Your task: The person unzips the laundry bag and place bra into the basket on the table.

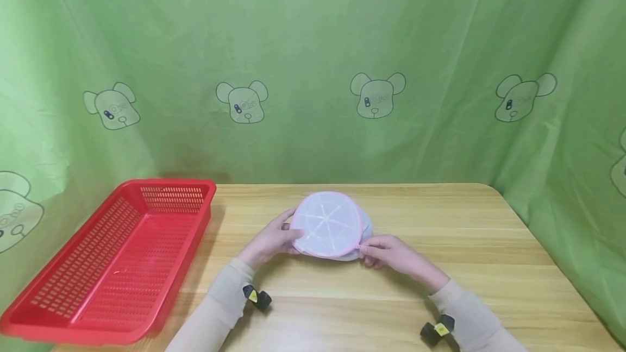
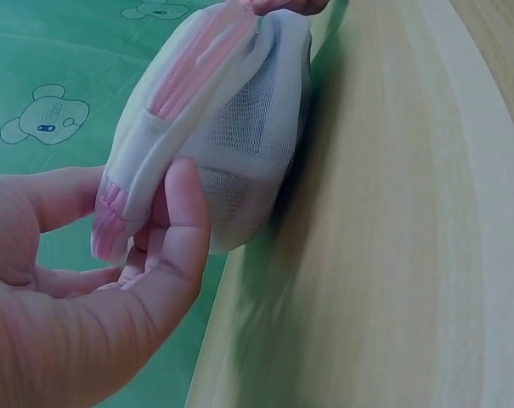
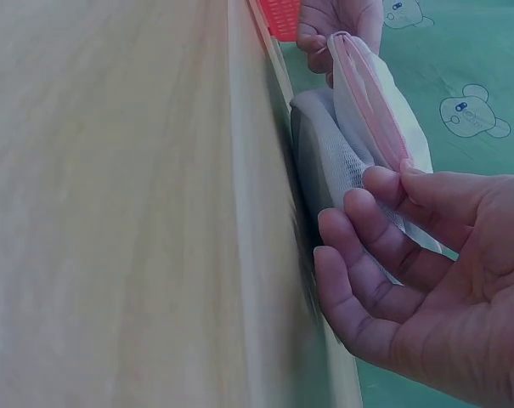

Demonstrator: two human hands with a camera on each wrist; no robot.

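A round mesh laundry bag (image 1: pixel 326 221) with a pale top and a pink zipper (image 2: pixel 201 68) round its rim sits at the middle of the table. My left hand (image 1: pixel 271 238) grips the bag's left edge, thumb on the top and fingers beneath the rim. In the left wrist view a white fabric tab (image 2: pixel 146 149) crosses the zipper by those fingers. At the near right side of the rim, my right hand (image 1: pixel 393 254) pinches the zipper pull between thumb and index finger, its other fingers loosely bent. Grey mesh sides bulge below the rim in both wrist views.
A large red plastic basket (image 1: pixel 171 265) with slotted walls stands on the left of the wooden table (image 1: pixel 489 265). Green curtains (image 1: pixel 313 26) printed with bear heads hang behind the table and at both sides.
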